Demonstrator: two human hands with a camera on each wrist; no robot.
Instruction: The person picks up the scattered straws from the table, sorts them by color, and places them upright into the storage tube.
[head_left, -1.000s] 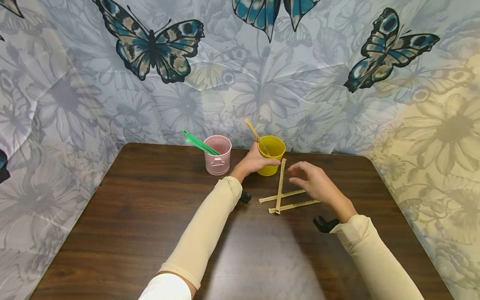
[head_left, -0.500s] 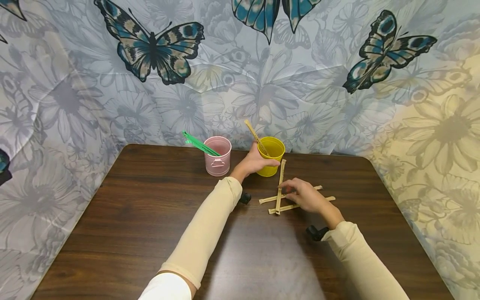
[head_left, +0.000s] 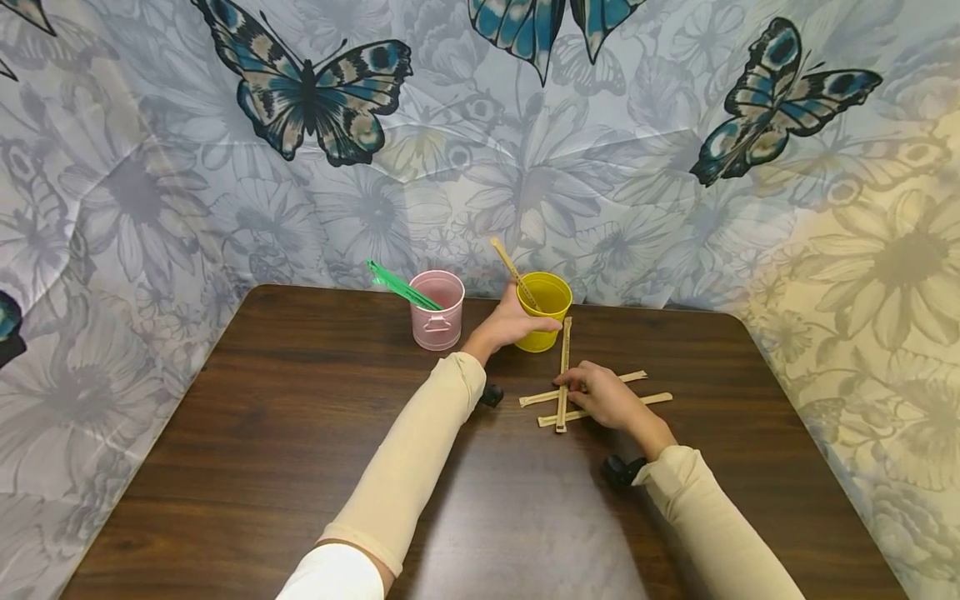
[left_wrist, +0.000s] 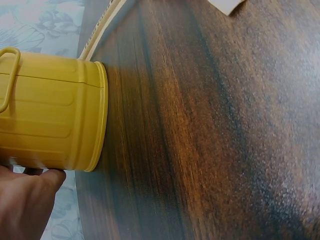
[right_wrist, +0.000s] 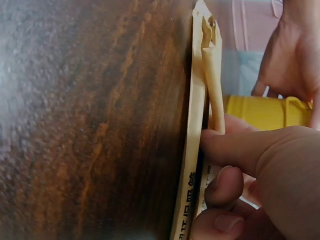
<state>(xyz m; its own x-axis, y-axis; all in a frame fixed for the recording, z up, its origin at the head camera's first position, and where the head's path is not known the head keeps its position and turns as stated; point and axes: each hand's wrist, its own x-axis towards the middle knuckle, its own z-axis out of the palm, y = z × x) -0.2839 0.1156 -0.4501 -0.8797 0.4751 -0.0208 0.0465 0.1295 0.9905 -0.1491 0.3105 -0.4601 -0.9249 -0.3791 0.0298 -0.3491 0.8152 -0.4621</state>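
My left hand [head_left: 512,323] holds the small yellow bucket [head_left: 538,340] by its side, thumb across the front. A paper-wrapped straw [head_left: 513,261] leans out of this bucket. In front of it, one wrapped straw [head_left: 563,411] lies across two others, a farther straw [head_left: 538,399] and a nearer straw [head_left: 657,398]. My right hand [head_left: 606,397] pinches the crossing straw near its middle. Printed characters show on a straw [right_wrist: 192,130] in the right wrist view, where the thumb [right_wrist: 235,147] and curled fingers hide part of the pinched straw.
A pink bucket [head_left: 437,337] with green sticks [head_left: 405,288] in it stands left of the yellow one. The dark wooden table [head_left: 300,400] ends at a butterfly-print cloth [head_left: 525,192] behind the buckets.
My right hand has come left and down onto the crossing straw and now pinches it. The straw's near end has shifted slightly right. My left hand stays on the yellow bucket.
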